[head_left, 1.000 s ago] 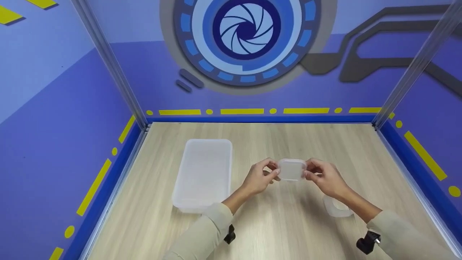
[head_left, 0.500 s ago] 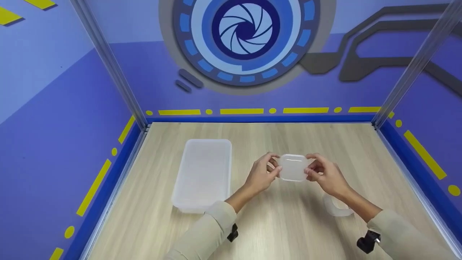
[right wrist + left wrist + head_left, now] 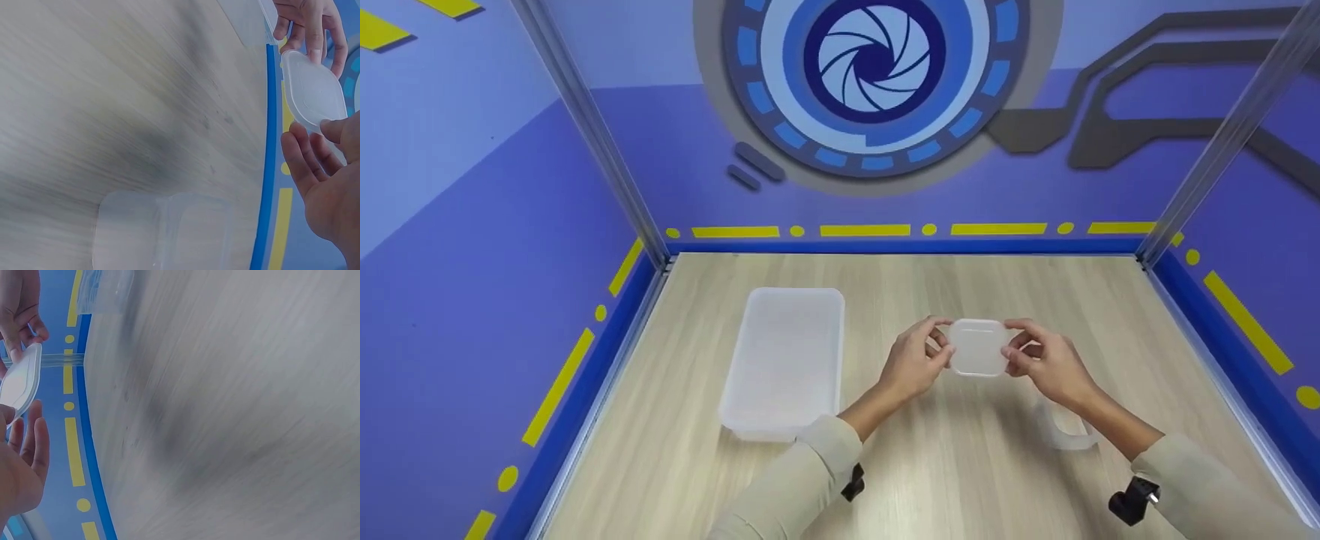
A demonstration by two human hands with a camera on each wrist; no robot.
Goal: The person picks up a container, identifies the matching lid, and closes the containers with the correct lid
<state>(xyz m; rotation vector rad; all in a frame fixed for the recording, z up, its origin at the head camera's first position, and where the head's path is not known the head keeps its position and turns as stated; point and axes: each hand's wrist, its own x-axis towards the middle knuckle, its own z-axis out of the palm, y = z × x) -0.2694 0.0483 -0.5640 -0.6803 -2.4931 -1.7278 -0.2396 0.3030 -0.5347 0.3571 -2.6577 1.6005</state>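
A small square translucent lid (image 3: 978, 349) is held up above the table between both hands. My left hand (image 3: 913, 360) pinches its left edge, and my right hand (image 3: 1051, 367) pinches the opposite edge. The right wrist view shows the lid (image 3: 315, 93) tilted, with a raised rim and a thumb on its near face. Partly hidden under my right forearm is a small clear plastic container (image 3: 1074, 442), resting on the table.
On the left of the wood-grain table (image 3: 930, 465) stands a large rectangular translucent plastic box (image 3: 786, 360), close to my left forearm. Blue and purple panels (image 3: 885, 210) wall the table at the back and both sides.
Both hands have raised the lid slightly and shifted it a little to the right. Its face has tipped up more toward the head camera. The box and small container stay put.
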